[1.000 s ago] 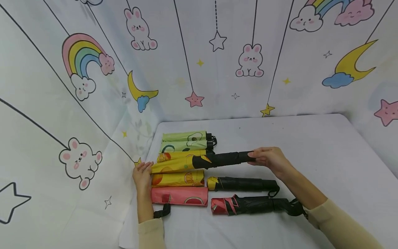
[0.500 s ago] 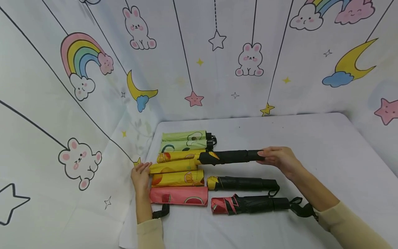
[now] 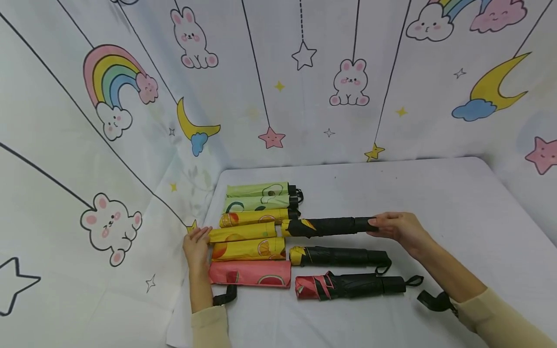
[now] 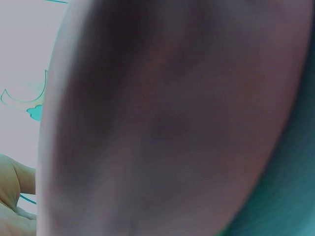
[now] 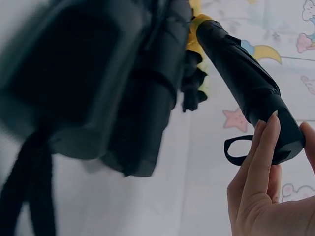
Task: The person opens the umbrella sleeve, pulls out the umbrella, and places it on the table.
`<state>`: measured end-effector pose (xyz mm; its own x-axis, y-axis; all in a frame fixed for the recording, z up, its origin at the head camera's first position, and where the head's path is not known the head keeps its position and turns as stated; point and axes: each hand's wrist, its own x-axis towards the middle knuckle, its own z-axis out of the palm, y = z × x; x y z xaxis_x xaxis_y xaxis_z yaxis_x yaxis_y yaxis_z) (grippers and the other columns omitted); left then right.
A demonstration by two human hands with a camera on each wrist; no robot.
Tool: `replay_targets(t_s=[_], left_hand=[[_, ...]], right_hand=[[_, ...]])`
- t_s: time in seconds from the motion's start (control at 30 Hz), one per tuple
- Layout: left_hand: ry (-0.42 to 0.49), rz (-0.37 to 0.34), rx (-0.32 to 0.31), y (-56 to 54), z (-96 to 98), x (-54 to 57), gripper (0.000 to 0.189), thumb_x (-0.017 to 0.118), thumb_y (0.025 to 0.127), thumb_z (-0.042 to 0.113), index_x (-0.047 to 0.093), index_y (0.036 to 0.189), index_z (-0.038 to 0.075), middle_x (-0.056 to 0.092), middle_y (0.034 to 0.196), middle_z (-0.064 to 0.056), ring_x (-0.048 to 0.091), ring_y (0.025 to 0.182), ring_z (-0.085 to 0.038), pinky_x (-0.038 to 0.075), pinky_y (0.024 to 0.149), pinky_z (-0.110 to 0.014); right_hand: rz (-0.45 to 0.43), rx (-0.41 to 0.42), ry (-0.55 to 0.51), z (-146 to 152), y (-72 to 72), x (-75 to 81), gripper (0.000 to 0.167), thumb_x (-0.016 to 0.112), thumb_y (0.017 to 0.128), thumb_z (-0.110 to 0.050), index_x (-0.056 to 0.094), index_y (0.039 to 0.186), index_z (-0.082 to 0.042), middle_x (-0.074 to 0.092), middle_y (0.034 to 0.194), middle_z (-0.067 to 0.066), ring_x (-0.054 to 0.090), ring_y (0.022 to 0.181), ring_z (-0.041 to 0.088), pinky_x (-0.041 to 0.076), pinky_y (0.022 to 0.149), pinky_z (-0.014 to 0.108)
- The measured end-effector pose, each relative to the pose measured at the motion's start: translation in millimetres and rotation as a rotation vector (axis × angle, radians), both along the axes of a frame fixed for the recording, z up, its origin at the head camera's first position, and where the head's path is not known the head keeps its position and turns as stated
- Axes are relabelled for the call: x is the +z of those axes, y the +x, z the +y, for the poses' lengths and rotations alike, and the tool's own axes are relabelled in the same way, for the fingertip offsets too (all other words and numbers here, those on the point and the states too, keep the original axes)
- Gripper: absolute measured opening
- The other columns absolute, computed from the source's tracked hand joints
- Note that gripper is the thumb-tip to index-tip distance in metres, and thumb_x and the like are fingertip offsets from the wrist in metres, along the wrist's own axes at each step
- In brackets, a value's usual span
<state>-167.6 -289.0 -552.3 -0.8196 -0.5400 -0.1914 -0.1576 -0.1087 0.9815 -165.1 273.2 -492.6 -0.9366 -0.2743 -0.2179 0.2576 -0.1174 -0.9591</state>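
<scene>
My right hand (image 3: 402,233) grips the handle end of a folded black umbrella (image 3: 328,226) with yellow cloth at its left tip. In the right wrist view, fingers and thumb hold that umbrella (image 5: 246,78) by its handle, with a small loop hanging beside it. Left of the tip, a little apart, lies a yellow umbrella cover (image 3: 243,232). My left hand (image 3: 197,246) holds the cover's left end; its fingertips are partly hidden. A blurred surface fills most of the left wrist view, concealing the left hand's grip.
Behind lie two green umbrellas (image 3: 256,204) and a yellow umbrella (image 3: 256,218) in covers. In front are a yellow orange-print cover (image 3: 249,250), a pink watermelon cover (image 3: 256,274), a black-and-yellow umbrella (image 3: 341,257) and a black-and-pink umbrella (image 3: 357,285), on a white table (image 3: 313,324).
My right hand has drawn the black umbrella rightward out of the yellow cover, then lowered slightly; a gap now shows between them. The left hand has stayed nearly still at the cover's end.
</scene>
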Motion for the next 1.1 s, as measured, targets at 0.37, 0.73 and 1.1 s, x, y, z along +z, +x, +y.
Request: replay_targets(t_s=[0.37,0.73,1.1], left_hand=[[-0.009,-0.007,-0.003,1.1,-1.0,-0.9,0.055,0.048,0.103,-0.009,0.03,0.155,-0.007,0.052,0.146,-0.028,0.059,0.134,-0.033,0.042,0.116,-0.036],[-0.007,-0.012,-0.01,3.7,-1.4,-0.3,0.055,0.048,0.104,-0.008,0.03,0.155,-0.006,0.052,0.146,-0.028,0.058,0.136,-0.035,0.043,0.115,-0.034],[0.002,-0.011,-0.048,2.2,3.2,0.2,0.056,0.051,0.102,-0.01,0.031,0.154,-0.007,0.054,0.145,-0.029,0.058,0.135,-0.037,0.047,0.11,-0.027]], right_hand=[[-0.007,0.021,0.109,11,4.6,-19.9,0.014,0.074,0.098,-0.016,0.078,0.102,-0.003,0.075,0.109,0.001,0.077,0.101,0.026,0.057,0.094,0.026],[0.089,0.14,0.387,25,6.9,-26.2,0.051,0.077,0.096,-0.026,0.065,0.134,0.006,0.076,0.118,0.013,0.075,0.107,0.027,0.055,0.101,0.043],[0.316,0.176,0.768,17,3.2,-24.8,0.042,0.087,0.086,-0.031,0.077,0.118,-0.005,0.078,0.109,0.006,0.072,0.101,0.023,0.058,0.084,0.043]])
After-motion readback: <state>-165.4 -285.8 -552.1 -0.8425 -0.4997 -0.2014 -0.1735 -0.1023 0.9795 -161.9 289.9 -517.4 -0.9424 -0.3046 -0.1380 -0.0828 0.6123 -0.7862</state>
